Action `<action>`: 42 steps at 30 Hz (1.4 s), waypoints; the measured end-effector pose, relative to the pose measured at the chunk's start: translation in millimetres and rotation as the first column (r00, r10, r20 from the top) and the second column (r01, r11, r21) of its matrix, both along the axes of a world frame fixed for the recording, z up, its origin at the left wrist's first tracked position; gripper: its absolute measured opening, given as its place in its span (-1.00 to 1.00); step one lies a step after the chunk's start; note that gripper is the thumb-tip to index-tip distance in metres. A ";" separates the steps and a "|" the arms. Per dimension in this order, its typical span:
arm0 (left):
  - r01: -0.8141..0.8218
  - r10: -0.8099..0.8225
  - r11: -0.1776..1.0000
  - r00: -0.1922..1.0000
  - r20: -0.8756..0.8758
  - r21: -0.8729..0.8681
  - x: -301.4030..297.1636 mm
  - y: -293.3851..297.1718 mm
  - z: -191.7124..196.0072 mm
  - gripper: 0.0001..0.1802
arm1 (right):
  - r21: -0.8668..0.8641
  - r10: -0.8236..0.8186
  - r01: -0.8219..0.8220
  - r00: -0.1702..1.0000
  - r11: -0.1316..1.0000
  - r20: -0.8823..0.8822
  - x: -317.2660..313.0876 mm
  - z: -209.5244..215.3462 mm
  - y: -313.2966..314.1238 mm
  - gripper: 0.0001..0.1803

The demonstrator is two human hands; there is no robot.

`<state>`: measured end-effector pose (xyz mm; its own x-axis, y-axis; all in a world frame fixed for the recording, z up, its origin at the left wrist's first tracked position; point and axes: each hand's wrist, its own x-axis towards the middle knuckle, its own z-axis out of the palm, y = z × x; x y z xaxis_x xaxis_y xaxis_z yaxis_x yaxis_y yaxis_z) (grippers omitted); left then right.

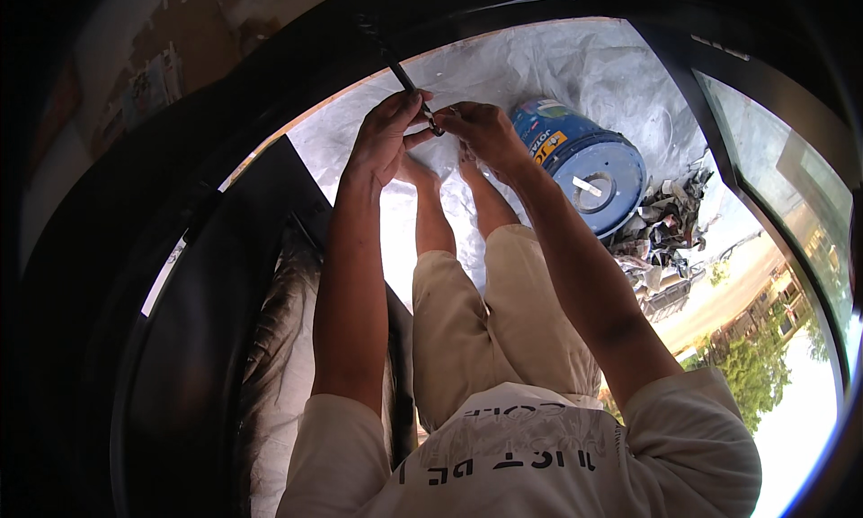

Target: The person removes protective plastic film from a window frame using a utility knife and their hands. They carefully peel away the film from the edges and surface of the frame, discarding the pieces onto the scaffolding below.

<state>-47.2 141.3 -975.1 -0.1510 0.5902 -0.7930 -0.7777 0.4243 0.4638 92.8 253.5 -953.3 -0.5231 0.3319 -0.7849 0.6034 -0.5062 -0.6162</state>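
In the head view, the person holds a thin dark rod (pixel 397 67) up in front, slanting above the bare feet (pixel 409 170). The left hand (pixel 387 133) has its fingers half curled, with the rod caught between thumb and fingers. The right hand (pixel 490 133) is bent in just beside it, fingertips drawn together at the rod's lower end; I can't tell whether they grip it.

Just beyond the right forearm stands a blue bucket (pixel 600 145), a white strip (pixel 587 186) on its lid. Crumpled paper (pixel 670 214) is heaped beside it, over wrinkled sheeting (pixel 620 55) on the floor. A black panel (pixel 279 181) crowds the left forearm, and a dark-framed glass pane (pixel 764 132) stands off to the right.
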 end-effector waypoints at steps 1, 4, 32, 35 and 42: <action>0.003 -0.003 1.000 1.000 0.003 0.005 -0.4 -0.5 0.1 -0.67 | -0.008 0.035 -0.035 0.999 0.999 0.014 -1.3 -1.7 2.1 -0.75; 0.023 -0.023 0.999 1.000 -0.005 0.031 0.1 -1.7 0.2 -0.67 | -0.099 0.018 -0.024 0.998 0.995 -0.065 2.5 -16.1 2.5 -0.74; 0.120 -0.406 0.913 0.347 -0.846 -0.389 55.7 -11.0 33.3 -0.84 | 0.579 0.134 -0.049 0.985 0.814 -0.105 -3.4 -24.5 -41.5 -0.80; 0.218 -0.550 0.833 0.212 -0.808 -0.509 47.1 -7.8 40.4 -0.84 | 0.627 0.145 -0.049 0.984 0.778 -0.103 -5.1 -21.6 -41.7 -0.80; 0.266 -0.493 0.859 0.202 -0.846 -0.437 38.9 -12.4 34.0 -0.83 | 0.635 0.174 -0.073 0.980 0.769 -0.099 -3.7 -19.7 -37.2 -0.80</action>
